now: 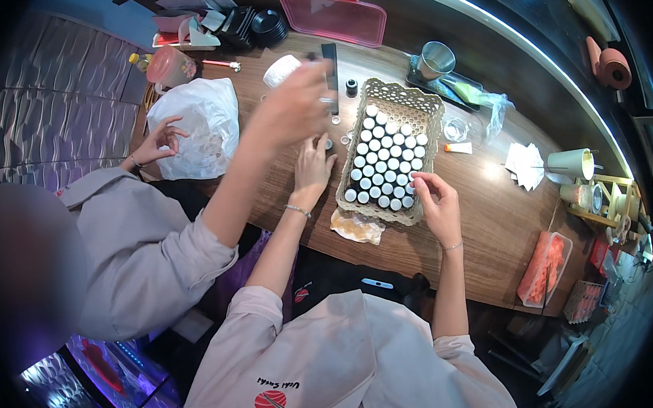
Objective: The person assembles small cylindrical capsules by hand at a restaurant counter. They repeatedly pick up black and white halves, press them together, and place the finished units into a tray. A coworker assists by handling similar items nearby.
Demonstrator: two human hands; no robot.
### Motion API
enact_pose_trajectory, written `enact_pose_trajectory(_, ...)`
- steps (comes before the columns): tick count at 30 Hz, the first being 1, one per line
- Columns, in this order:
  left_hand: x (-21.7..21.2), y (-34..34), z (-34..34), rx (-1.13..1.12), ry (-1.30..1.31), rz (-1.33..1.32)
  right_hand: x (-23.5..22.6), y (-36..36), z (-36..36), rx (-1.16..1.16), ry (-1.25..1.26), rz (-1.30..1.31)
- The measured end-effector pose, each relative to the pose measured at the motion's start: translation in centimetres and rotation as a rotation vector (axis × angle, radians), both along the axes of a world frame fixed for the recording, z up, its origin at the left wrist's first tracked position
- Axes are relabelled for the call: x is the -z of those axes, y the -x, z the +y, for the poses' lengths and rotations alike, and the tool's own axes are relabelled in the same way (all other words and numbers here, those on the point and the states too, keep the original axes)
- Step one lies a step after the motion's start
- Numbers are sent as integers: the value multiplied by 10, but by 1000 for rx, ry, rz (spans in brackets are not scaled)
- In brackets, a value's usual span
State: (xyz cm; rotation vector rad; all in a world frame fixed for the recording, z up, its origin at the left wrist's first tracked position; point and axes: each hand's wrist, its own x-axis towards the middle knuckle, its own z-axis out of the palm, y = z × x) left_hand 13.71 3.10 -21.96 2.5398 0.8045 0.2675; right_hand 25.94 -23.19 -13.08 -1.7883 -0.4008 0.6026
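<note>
A woven beige basket (437, 122) holds many small dark bottles (383, 155) with round white caps, packed upright; its far end shows bare weave. Left of the basket, my left hand (311, 166) rests low over the table, its fingers closed around a small round white-topped piece (328, 144), likely a capped bottle. My right hand (440, 203) is at the basket's right rim, thumb and forefinger pinched beside the nearest caps. What they hold, if anything, is too small to tell. A loose cap (336, 119) and a dark bottle (351, 88) stand beyond my left hand.
At left, a co-worker's blurred hand (301, 101) reaches across above my left hand; their other hand (164, 139) is at a white plastic bag (205, 121). A folded cloth (358, 226) lies by the basket's near edge. A metal cup (436, 60) stands behind; an orange-filled container (546, 269) sits right.
</note>
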Motion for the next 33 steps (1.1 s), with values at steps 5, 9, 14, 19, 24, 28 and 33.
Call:
enact_pose_trajectory(5,-16,-68,4,422,-240,-177,-6,6,5,-30,3,1)
enact_pose_trajectory(9,-25,-181,24,1003,-577,-121,-7,12,2,-53,31,-4)
enact_pose_trajectory(14,-21,-179,24,1065,-549,-88,-6,19,-8,-38,57,10)
enact_pose_trajectory(19,-12,-67,25,376,-103,-142,-2,21,-9,-69,63,22)
enact_pose_trajectory(24,13,-15,16,114,172,-19,-5,22,-2,-51,34,-5)
enact_pose_trajectory(28,26,-5,18,282,0,-21,-8,22,1,-74,42,-23)
enact_pose_trajectory(33,4,0,17,313,-60,-140,-7,24,1,-73,41,-15)
